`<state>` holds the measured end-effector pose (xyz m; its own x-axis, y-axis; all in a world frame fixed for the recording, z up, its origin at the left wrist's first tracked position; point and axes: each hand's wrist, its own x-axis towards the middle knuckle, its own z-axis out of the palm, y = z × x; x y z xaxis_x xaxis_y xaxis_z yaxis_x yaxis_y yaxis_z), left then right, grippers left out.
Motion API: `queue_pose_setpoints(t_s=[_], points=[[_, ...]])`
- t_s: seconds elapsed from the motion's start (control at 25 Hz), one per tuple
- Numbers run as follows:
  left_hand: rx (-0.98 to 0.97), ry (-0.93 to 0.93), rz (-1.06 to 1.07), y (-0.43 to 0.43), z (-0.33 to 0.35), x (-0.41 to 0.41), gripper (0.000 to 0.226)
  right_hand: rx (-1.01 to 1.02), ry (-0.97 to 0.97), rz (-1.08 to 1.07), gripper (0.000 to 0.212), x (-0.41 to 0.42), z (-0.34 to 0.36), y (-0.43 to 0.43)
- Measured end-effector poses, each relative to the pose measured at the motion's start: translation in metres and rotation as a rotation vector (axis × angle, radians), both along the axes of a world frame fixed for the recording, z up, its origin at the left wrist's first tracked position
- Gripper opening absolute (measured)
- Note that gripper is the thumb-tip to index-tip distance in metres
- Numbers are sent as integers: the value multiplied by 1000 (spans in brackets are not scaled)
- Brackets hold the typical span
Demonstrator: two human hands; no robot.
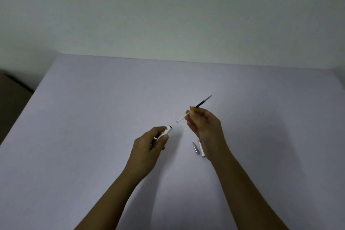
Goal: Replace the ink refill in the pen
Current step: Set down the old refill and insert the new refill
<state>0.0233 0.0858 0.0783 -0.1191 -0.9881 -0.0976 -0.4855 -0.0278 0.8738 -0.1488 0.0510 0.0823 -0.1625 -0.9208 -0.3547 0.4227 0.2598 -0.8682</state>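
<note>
the left hand (pixel 149 144) is gripping the white pen barrel (pixel 165 133), its open end pointing up and right. just beside it, the right hand (pixel 204 127) is pinching the ink refill (pixel 202 103) above the table (pixel 93 117). two small pen parts (pixel 196 148) are lying under the right wrist.

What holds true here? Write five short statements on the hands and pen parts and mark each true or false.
1. The right hand holds the refill. True.
2. The left hand is empty. False: it grips the barrel.
3. The refill sits inside the barrel. False: they are apart.
4. Two small parts lie on the table. True.
5. The barrel's open end faces the refill. True.
</note>
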Motion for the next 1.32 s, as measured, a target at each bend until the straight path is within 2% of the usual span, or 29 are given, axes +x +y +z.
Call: queue_pose_setpoints(t_s=[0.32, 0.72, 0.8, 0.88, 1.08, 1.32], points=[[-120, -25, 12, 9, 17, -11, 15, -81, 152, 71, 8, 1, 27, 22], [-141, -10, 52, 15, 32, -9, 11, -109, 317, 197, 9, 10, 38, 30], [-128, -6, 59, 15, 31, -8, 17, -116, 406, 208, 17, 11, 40, 30], [-123, 21, 65, 17, 30, -7, 19, -143, 500, 195, 14, 11, 41, 28], [-119, 17, 106, 22, 25, -8, 11, -86, 366, 148, 14, 7, 47, 26], [-104, 52, 111, 21, 25, -14, 10, -45, 435, 211, 12, 8, 45, 31]])
